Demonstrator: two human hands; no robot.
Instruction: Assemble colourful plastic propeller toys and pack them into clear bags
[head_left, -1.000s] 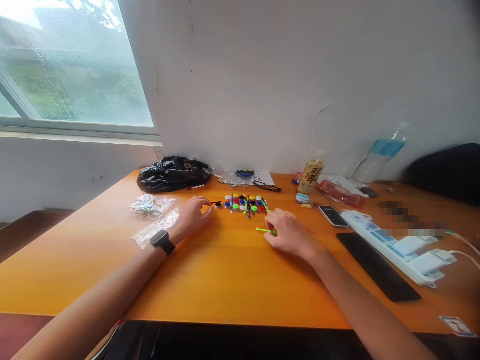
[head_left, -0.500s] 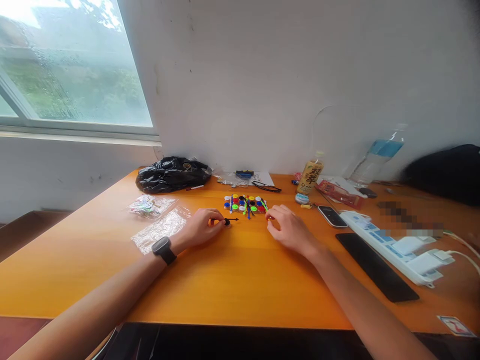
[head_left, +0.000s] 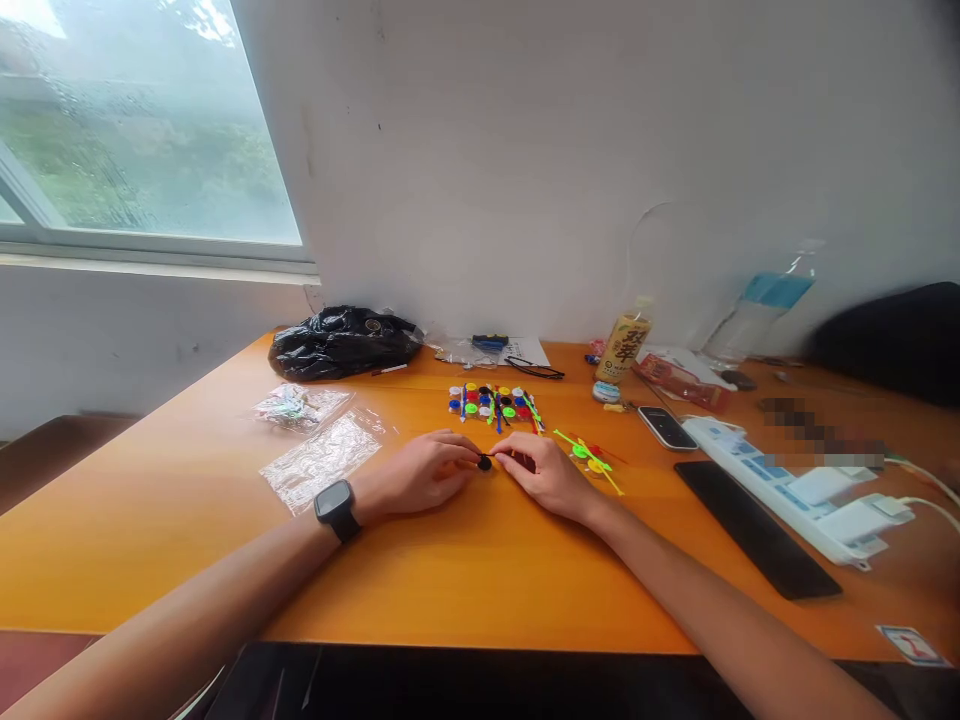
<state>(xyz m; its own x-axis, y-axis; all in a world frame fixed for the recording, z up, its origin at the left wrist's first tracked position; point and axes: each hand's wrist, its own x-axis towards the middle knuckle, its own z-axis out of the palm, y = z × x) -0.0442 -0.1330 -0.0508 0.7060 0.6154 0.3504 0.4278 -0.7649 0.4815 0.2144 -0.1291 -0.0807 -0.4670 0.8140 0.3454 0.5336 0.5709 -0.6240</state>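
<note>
On the desk, in front of the wearer, the left hand and the right hand met at their fingertips over a small black piece. Both hands appeared pinched on it, a thin dark strip showing at its top; which fingertip bore on which part was too small to tell. The black piece sat between the hands, nearer the wearer than a cluster of round coloured pieces.

Status, judged from layout: part-way. Just beside the right hand lay a green piece and a yellow piece, each with a long strip lying across or against it (whether joined or merely resting, not resolvable). These two looked the furthest advanced. The black piece was taken as the one in progress, not yet released. The cluster, in rough rows of white, yellow, black, red, blue and green, with several arrow-ended strips lying over it, looked like stock not yet dealt with; exact count not readable.

Left of the left hand lay a flat clear bag and, near it, a bag of thin pieces, apparently further stock, contents indistinct.
</note>
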